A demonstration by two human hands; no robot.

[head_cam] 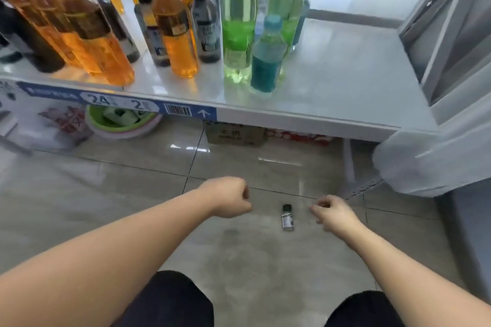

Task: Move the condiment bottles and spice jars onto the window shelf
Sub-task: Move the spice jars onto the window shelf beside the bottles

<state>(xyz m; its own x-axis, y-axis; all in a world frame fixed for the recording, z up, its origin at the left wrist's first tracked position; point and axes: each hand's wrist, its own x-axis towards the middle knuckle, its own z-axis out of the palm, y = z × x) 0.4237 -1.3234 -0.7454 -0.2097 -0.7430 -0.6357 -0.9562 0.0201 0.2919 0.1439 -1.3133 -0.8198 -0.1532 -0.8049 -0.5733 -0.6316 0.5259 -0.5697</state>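
The small jar (287, 218) sat on the floor tiles (119, 194) between the left hand (228, 198), fisted and empty, and the right hand (332, 214), loosely curled. Neither touched it. I reckoned a hasty grab might have knocked it under the window shelf (332, 103).

Head camera, steep downward: floor (239, 252) close, window shelf (340, 82) ahead.
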